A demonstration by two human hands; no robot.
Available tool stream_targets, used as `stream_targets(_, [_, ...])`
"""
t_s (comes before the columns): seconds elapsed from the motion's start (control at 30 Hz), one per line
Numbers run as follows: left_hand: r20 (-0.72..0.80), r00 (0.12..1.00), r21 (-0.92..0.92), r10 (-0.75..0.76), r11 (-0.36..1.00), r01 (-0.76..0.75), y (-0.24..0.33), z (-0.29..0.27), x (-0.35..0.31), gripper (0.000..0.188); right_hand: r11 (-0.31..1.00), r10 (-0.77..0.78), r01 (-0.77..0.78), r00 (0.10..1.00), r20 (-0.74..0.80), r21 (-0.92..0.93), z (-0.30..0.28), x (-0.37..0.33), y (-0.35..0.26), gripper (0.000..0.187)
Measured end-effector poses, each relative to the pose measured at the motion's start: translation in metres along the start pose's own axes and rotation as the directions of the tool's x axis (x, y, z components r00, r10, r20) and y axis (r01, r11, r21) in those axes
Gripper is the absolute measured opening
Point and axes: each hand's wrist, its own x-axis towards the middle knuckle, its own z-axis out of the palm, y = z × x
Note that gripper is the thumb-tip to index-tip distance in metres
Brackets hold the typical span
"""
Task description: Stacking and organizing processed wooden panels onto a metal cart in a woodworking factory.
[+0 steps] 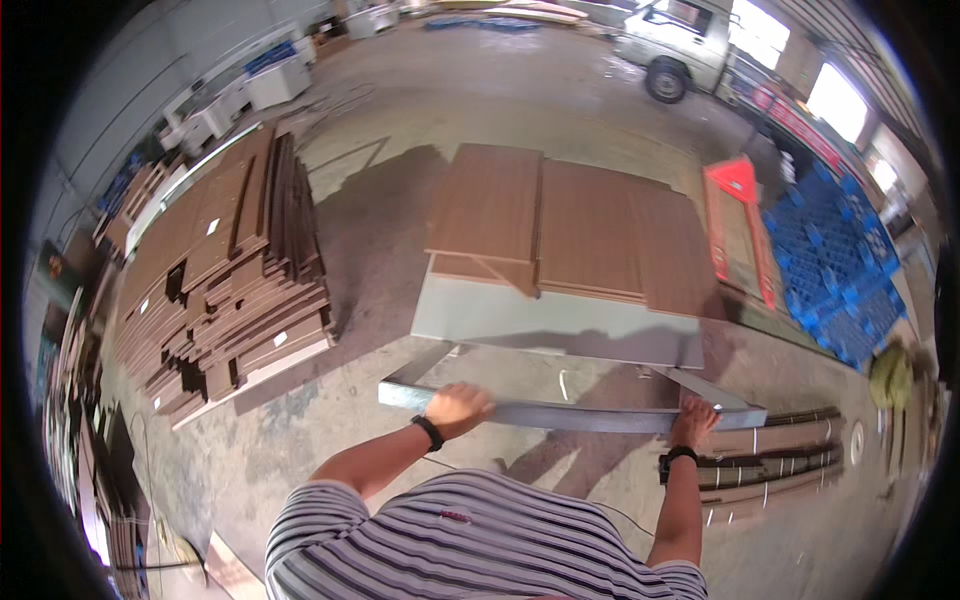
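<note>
A grey metal frame [580, 418] crosses in front of me, its long rail nearest my body and its side bars running away toward the panels. My left hand [460, 409], slightly blurred, is closed around the rail toward its left end. Near the right corner, my right hand [695, 420] grips the same rail, fingers over the top edge. Just beyond the frame lies a pale grey board [560, 325], with brown wood-grain panels [590, 230] stacked on it. The far side of the frame is partly hidden by this board.
A tall stack of brown panels [225, 270] stands at the left. Bundled brown strips [765, 455] lie on the floor by my right hand. Farther right are a red pallet jack [735, 185] and blue plastic pallets [830, 255]. A white truck [675, 45] is parked behind.
</note>
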Motion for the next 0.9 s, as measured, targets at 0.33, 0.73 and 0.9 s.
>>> stream_targets(0.33, [-0.036,0.998,0.021,-0.051,0.998,0.052,-0.131,0.058,0.186,0.019,1.0,0.022,-0.019,0.967,0.255,-0.014,0.105,0.206,-0.102,0.03])
stream_targets(0.73, [-0.08,0.997,0.064,-0.009,0.998,0.014,-0.305,0.135,0.415,0.021,0.934,-0.357,0.356,0.932,0.059,0.024,0.241,0.432,-0.28,0.019])
stream_targets(0.9, [0.011,0.997,-0.053,-0.079,0.995,0.079,-0.391,0.162,0.504,0.023,0.604,-0.738,0.648,0.674,0.02,0.464,0.233,0.49,-0.511,0.017])
